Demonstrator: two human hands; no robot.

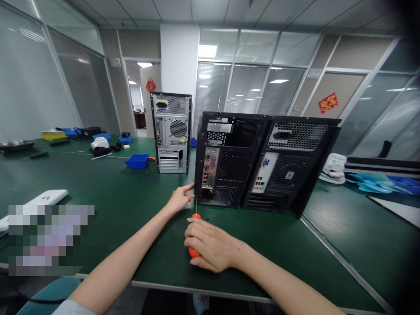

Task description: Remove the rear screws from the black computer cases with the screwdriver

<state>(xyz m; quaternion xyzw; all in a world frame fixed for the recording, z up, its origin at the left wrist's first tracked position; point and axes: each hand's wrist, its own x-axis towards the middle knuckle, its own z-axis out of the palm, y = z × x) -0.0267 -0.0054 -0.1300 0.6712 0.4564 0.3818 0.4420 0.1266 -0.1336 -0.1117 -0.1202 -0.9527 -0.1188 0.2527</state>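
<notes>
My right hand [213,245] is wrapped round the orange handle of a screwdriver [194,251]. The screwdriver's thin shaft points away from me, its end at the lower left edge of a black computer case [232,164] whose back faces me. My left hand [180,197] rests beside that same edge, index finger stretched out against the case and the other fingers slightly bent, with nothing visible in them. Close on the right of this case stands a second black computer case [288,173], also showing its back. Whether the screwdriver's tip sits in a screw is too small to tell.
Behind, a grey computer tower [172,133] stands near a blue bin [138,161]. A white device [49,199] lies at the left. Several small bins and cables lie farther back. On the right are a white object [334,168] and blue gloves [374,182]. The table's front edge runs below my hands.
</notes>
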